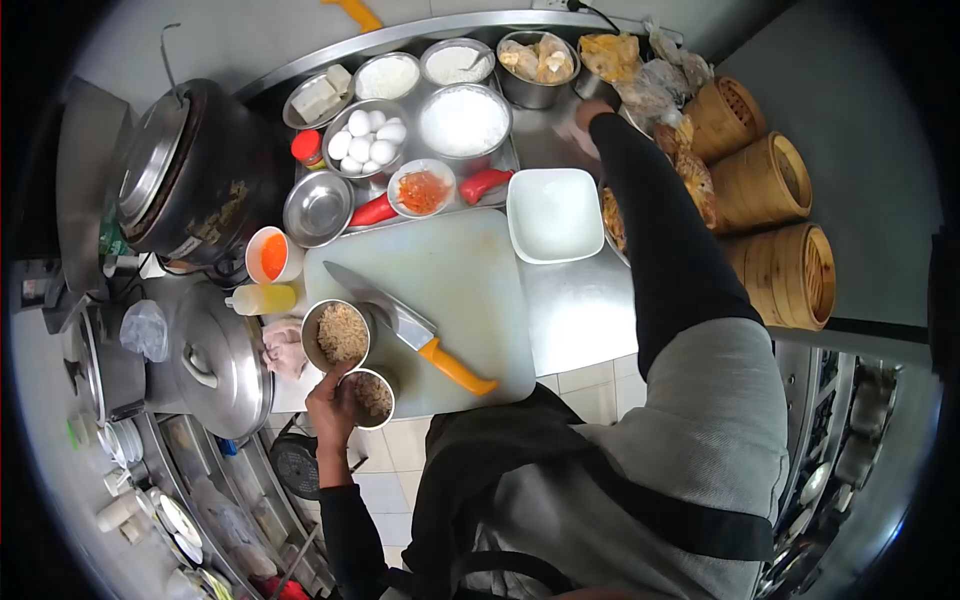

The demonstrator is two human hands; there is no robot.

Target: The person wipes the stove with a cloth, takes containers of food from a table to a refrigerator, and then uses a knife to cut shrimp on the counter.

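My left hand grips the rim of a small metal cup holding brown minced food, at the near-left corner of the white cutting board. A second metal cup of the same food stands just beyond it. A knife with an orange handle lies on the board beside the cups. My right hand is stretched far out to the back of the steel counter, next to plastic bags and a metal bowl of pale pieces. Whether it holds anything is unclear.
A white square dish, bowls of eggs, white powder and red paste and red peppers stand behind the board. Bamboo steamers line the right. A cooker, a lidded pot and an orange sauce cup stand left.
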